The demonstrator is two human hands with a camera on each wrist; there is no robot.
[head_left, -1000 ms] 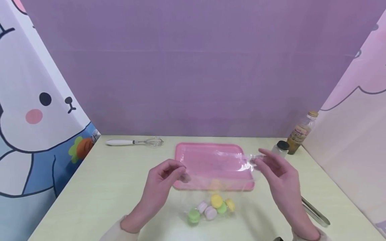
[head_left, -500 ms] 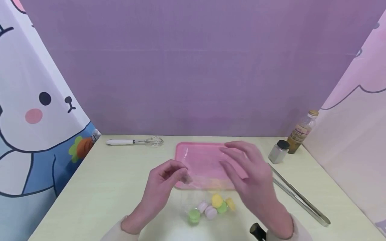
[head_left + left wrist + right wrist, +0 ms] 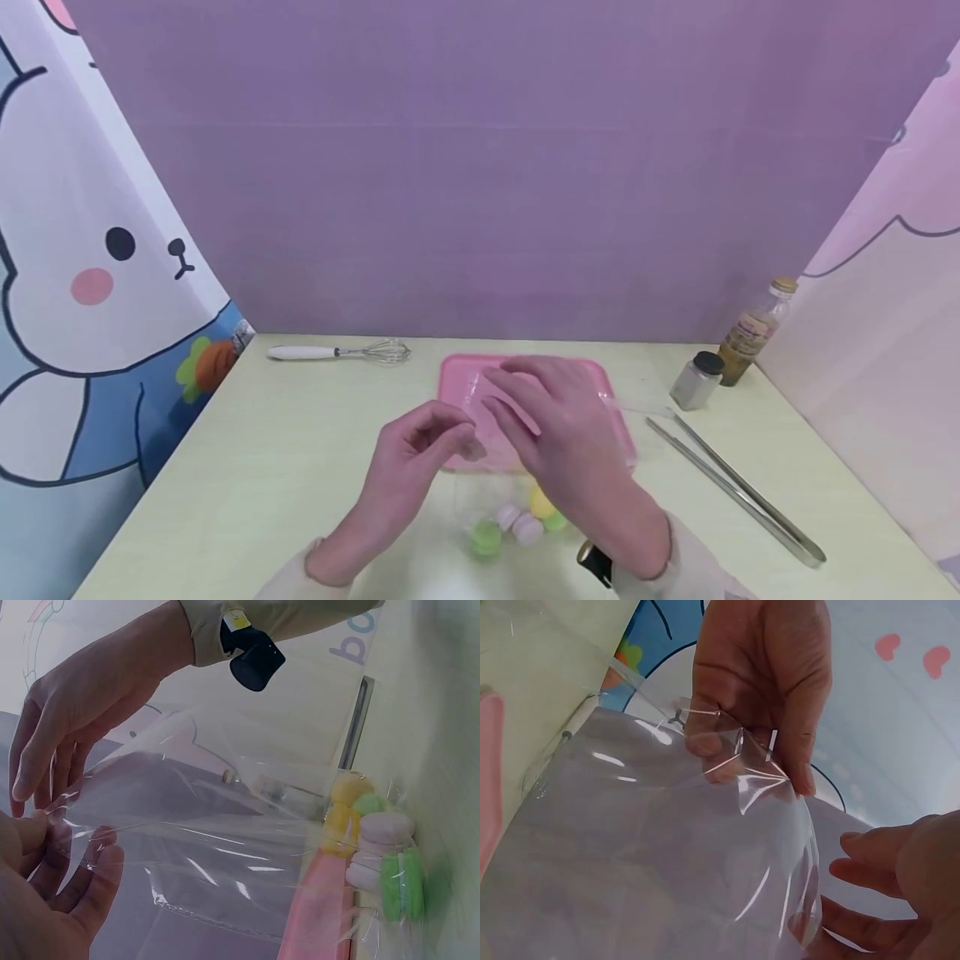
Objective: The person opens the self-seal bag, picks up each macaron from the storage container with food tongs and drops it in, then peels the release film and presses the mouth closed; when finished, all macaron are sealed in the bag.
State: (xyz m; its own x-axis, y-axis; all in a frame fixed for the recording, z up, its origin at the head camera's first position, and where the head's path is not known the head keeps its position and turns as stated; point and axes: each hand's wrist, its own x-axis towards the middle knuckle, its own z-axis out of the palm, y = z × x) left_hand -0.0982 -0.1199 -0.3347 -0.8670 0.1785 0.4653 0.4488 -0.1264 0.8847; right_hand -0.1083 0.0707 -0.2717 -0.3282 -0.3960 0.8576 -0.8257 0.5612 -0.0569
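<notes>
A clear plastic bag (image 3: 202, 817) holds several macarons at its bottom: a green macaron (image 3: 486, 538), a lilac macaron (image 3: 527, 528) and a yellow macaron (image 3: 541, 503) among them. My left hand (image 3: 420, 458) pinches one side of the bag's upper edge between thumb and fingers; the right wrist view shows the film creased there. Close beside it, my right hand (image 3: 562, 425) hovers with relaxed, spread fingers near the bag's mouth, pinching nothing. In the head view that hand hides part of the macarons and the tray behind.
Behind the bag lies a pink tray (image 3: 624, 433). Metal tongs (image 3: 750, 498) rest at the right. A black-lidded jar (image 3: 696, 382) and a bottle with a tan cap (image 3: 754, 333) stand at the back right. A whisk (image 3: 337, 352) lies at the back left.
My right hand has let go of the bag's right upper corner and moved left toward my left hand. The left hand keeps its hold, almost still.
</notes>
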